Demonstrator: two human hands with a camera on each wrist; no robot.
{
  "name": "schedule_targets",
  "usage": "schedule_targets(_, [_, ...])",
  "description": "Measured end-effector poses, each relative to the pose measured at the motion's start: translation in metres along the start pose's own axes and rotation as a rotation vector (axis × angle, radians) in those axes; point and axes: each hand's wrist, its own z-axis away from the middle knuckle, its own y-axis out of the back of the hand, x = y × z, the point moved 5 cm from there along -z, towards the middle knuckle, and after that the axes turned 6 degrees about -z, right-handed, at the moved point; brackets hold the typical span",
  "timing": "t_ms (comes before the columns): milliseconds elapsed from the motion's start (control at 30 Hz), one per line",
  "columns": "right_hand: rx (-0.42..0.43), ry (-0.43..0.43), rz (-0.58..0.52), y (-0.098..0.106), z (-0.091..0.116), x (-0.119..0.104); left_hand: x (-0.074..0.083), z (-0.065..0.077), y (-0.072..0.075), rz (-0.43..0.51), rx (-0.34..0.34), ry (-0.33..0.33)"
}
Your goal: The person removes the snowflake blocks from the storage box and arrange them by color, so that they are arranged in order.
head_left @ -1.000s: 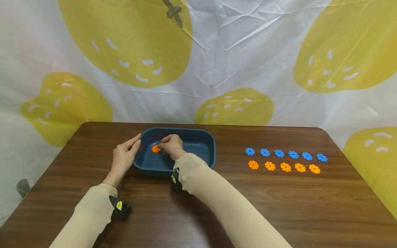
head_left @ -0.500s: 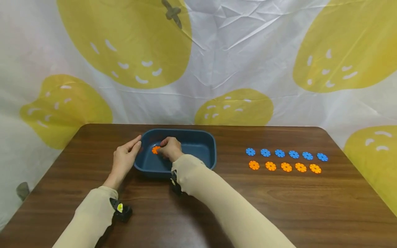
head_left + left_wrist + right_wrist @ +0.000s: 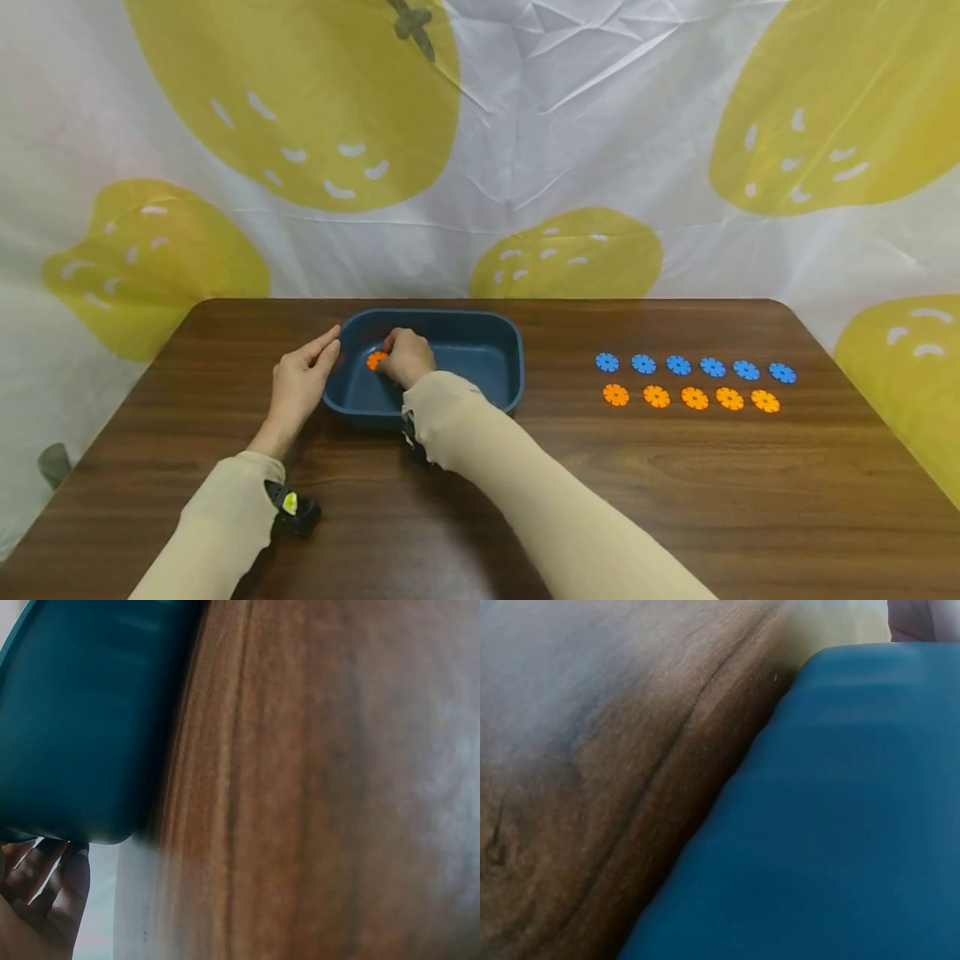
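Observation:
Inside the dark blue basin (image 3: 480,358), my right hand (image 3: 407,358) has curled fingers at the right edge of a notched orange snowflake disc (image 3: 375,360). Its fingertips cover part of the disc, which lies low at the basin's left end. My left hand (image 3: 297,379) touches the basin's left rim with its fingers and thumb nearly straight. In the left wrist view, the left fingers (image 3: 64,889) meet the outside of the basin's end wall. The right wrist view holds mostly the basin's outer wall (image 3: 840,810), with the disc hidden.
On the wooden table (image 3: 600,500), a row of several blue snowflake discs (image 3: 678,365) lies to the right of the basin. A row of several orange discs (image 3: 694,398) lies in front of it. Behind the table hangs a white and yellow printed curtain (image 3: 510,150).
My right hand has shifted slightly left, and its fingertips now cover more of the orange disc. The left hand stays at the rim, and the disc rows lie as before.

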Motion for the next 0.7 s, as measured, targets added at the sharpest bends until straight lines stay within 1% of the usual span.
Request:
schedule_targets(167, [0.011,0.014,0.038,0.0,-0.001,0.001,0.0,0.0,0.0,0.002,0.004,-0.005])
schedule_targets(267, [0.002,0.02,0.039,0.0,-0.001,0.001,-0.001,0.0,0.0,0.002,0.007,-0.006])
schedule_targets(400, [-0.025,0.037,0.041,-0.002,-0.001,0.002,-0.001,0.0,0.0,0.006,-0.006,0.003])
schedule_targets(500, [-0.064,0.067,0.043,-0.004,0.0,0.0,-0.001,0.001,0.001,0.01,-0.019,0.005])
schedule_targets(700, [-0.184,0.114,0.085,-0.012,0.004,-0.004,0.0,0.0,0.001,0.015,-0.022,-0.007])
